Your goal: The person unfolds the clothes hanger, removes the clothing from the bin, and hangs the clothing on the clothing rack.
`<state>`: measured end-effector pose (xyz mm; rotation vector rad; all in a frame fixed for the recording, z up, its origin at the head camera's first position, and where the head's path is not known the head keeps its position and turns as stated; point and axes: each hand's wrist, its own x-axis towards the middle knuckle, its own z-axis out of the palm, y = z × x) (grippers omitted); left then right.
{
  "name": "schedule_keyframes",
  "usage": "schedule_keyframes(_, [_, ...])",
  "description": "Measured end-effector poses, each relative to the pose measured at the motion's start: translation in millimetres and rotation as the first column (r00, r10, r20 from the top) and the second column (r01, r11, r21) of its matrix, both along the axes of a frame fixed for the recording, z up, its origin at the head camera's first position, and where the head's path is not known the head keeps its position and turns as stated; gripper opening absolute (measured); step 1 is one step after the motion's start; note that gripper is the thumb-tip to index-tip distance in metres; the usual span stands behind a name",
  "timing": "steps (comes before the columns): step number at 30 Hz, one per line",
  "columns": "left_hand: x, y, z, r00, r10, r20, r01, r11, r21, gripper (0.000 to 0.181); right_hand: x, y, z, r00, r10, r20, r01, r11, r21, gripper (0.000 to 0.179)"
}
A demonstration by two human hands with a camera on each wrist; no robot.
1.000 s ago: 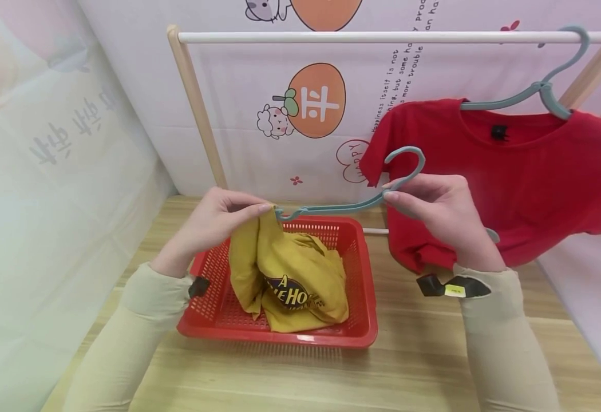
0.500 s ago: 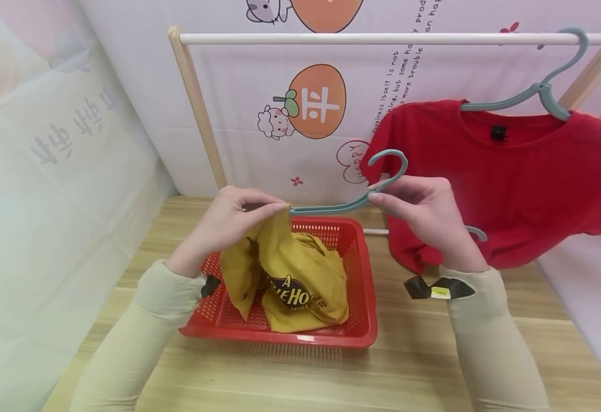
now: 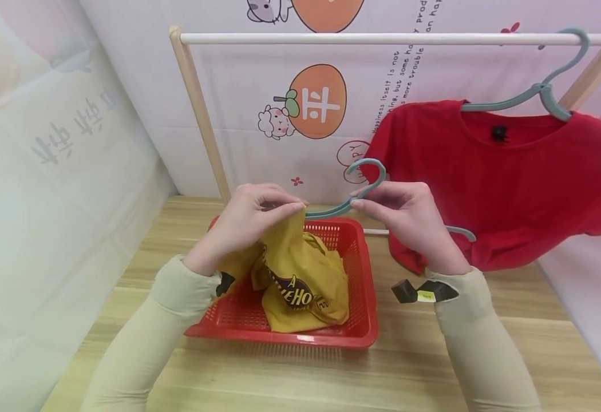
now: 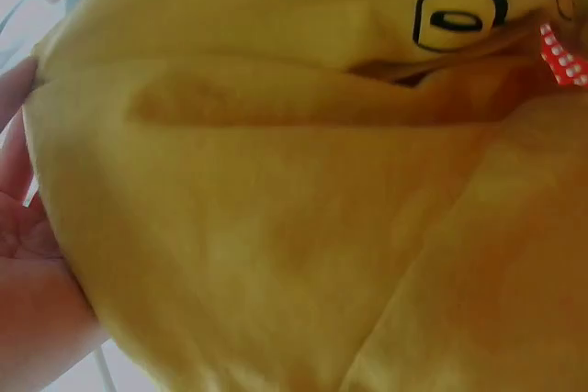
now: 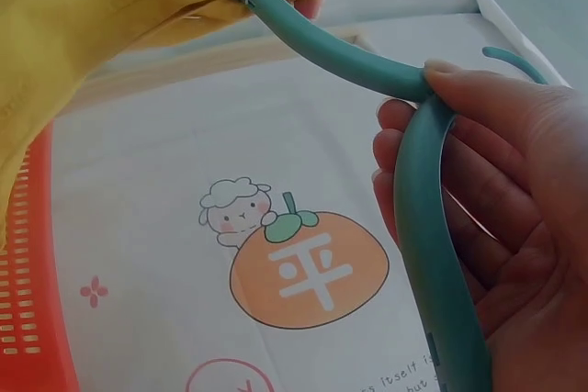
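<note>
My left hand (image 3: 251, 220) pinches the upper edge of a yellow T-shirt (image 3: 311, 274) between thumb and fingers. The rest of the shirt, with dark lettering, droops into a red plastic basket (image 3: 364, 309). Near the base of its hook, a blue-green clothes hanger (image 3: 375, 174) is pinched by my right hand (image 3: 408, 220). One arm of the hanger (image 5: 340, 60) runs inside the yellow cloth in the right wrist view, its tip hidden. The hanger's other arm sticks out past my right hand. Yellow cloth (image 4: 276, 227) fills most of the left wrist view.
A rack with a white rail (image 3: 331, 39) and wooden posts (image 3: 200, 114) stands behind the basket. On its right side a red T-shirt (image 3: 511, 171) hangs from another blue-green hanger (image 3: 573, 57). Everything stands on a wood-grain tabletop (image 3: 408, 366) before a printed backdrop.
My right hand has brought the hanger left and slightly down, and my left hand has moved right with the shirt edge. More of the hanger's arm is now covered by the yellow cloth.
</note>
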<state>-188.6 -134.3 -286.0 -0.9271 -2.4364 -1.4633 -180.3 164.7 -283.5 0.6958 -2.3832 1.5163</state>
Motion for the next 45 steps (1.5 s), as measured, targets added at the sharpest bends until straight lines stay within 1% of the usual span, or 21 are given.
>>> schedule_keyframes(3, [1.1,-2.2,-0.3,0.997,0.012,0.075,-0.010,1.000,-0.030,0.020,1.0,1.7,0.0,1.000,-0.019,-0.003,0.019,1.000,0.005,0.021])
schedule_keyframes(7, [2.2,-10.6,0.5,0.986,0.043,0.162,-0.034,0.998,-0.058,0.030,2.1,6.5,1.6,0.999,-0.043,-0.004,0.043,0.999,0.000,0.022])
schedule_keyframes(9, [3.0,-15.4,2.0,0.982,0.064,0.177,-0.051,0.996,-0.074,0.028,2.5,9.2,2.4,0.999,-0.054,-0.005,0.054,0.999,-0.002,0.023])
schedule_keyframes(13, [4.2,-24.2,5.4,0.978,0.099,0.185,-0.079,0.991,-0.112,0.023,2.6,14.4,3.6,0.997,-0.080,-0.019,0.080,0.997,0.003,0.024])
schedule_keyframes(16, [3.6,-28.7,5.9,0.982,0.103,0.160,-0.080,0.987,-0.142,0.020,1.9,17.4,4.1,0.996,-0.087,-0.029,0.086,0.996,-0.007,0.023])
schedule_keyframes(19, [2.2,-29.9,4.5,0.990,0.087,0.108,-0.069,0.985,-0.160,0.018,1.1,18.7,4.1,0.996,-0.081,-0.029,0.080,0.997,-0.019,0.022])
schedule_keyframes(22, [0.6,-27.8,2.2,0.996,0.071,0.045,-0.063,0.986,-0.154,0.016,0.3,17.8,3.8,0.996,-0.079,-0.028,0.079,0.997,-0.014,0.022])
schedule_keyframes(26, [-1.3,-23.0,-0.7,0.997,0.072,-0.014,-0.073,0.989,-0.131,0.015,-1.0,14.2,2.9,0.998,-0.067,-0.015,0.067,0.998,-0.007,0.023])
schedule_keyframes(32, [-2.8,-16.6,-1.4,0.994,0.105,-0.029,-0.107,0.991,-0.080,0.013,-1.8,10.0,1.9,0.998,-0.057,-0.014,0.057,0.998,-0.018,0.021])
schedule_keyframes(35, [-2.8,-12.2,-1.5,0.995,0.103,-0.013,-0.103,0.994,-0.032,0.013,-2.4,6.8,0.9,0.999,-0.046,-0.005,0.046,0.999,-0.018,0.021])
schedule_keyframes(38, [-2.4,-4.7,-1.9,0.996,0.087,-0.010,-0.087,0.996,0.005,0.012,-3.4,2.2,-1.4,1.000,-0.028,0.005,0.028,0.999,-0.017,0.021])
schedule_keyframes(40, [-2.0,1.9,-2.5,0.996,0.079,-0.029,-0.078,0.997,0.012,0.011,-4.4,-1.7,-3.4,1.000,-0.016,0.001,0.016,1.000,-0.019,0.021])
schedule_keyframes(41, [-2.2,5.3,-3.3,0.996,0.076,-0.048,-0.076,0.997,0.013,0.010,-4.9,-3.7,-4.5,1.000,-0.011,-0.003,0.011,1.000,-0.021,0.021])
schedule_keyframes(45, [-2.8,16.8,-6.8,0.988,0.078,-0.136,-0.082,0.996,-0.028,0.010,-6.8,-10.4,-7.7,1.000,0.011,-0.029,-0.012,0.999,-0.033,0.020])
